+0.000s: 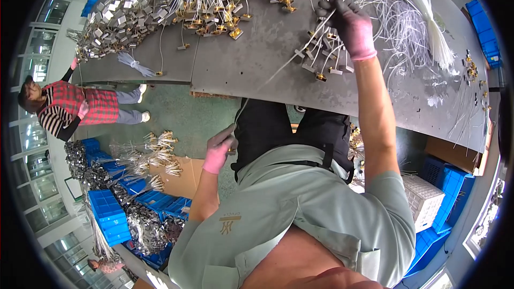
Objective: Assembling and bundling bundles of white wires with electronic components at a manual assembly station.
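Note:
My left hand (218, 151), in a pink glove with grey fingers, is low beside my left hip, off the table's front edge. Its fingers are closed around one end of a thin white wire (289, 63), and a small brass-coloured bit shows at the fingers. The wire rises blurred over the table towards my right hand (348, 27). That hand, gloved alike, is closed on the wire above a small cluster of wired metal parts (325, 56). These have grey blocks and brass-coloured pieces on white leads. The right fingertips are partly hidden.
Heaps of wired brass-coloured parts (214, 18) and grey-block parts (120, 21) cover the table's far left. White wire bundles (423, 27) lie at right. Blue crates (108, 217) stand on the floor. Another person (80, 101) in a checked apron stands at the table's left end.

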A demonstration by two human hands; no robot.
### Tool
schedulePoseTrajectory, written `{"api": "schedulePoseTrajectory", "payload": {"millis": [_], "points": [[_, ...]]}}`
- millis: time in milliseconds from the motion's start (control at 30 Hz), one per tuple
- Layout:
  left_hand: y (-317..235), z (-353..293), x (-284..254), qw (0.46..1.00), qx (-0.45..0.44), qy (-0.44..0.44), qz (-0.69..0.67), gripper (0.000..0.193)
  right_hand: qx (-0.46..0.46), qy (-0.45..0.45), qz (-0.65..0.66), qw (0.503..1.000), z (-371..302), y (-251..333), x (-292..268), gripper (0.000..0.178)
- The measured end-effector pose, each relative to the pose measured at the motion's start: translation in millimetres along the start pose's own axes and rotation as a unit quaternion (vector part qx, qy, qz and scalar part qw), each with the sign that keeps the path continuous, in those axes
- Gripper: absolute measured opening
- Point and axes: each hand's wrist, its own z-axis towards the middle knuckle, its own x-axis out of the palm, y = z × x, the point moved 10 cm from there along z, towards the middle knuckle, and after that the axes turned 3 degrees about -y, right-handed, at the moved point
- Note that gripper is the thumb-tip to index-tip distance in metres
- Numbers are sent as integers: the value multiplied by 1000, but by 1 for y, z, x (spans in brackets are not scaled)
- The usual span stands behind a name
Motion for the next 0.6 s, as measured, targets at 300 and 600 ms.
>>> {"api": "schedulePoseTrajectory", "payload": {"millis": [300, 600], "points": [[-47, 79, 74, 967, 52, 136, -210, 24, 160, 165, -227, 946, -114, -133, 101, 22], [-135, 224, 104, 936, 281, -53, 206, 58, -28, 96, -634, 766, -7, -57, 32, 34]]}}
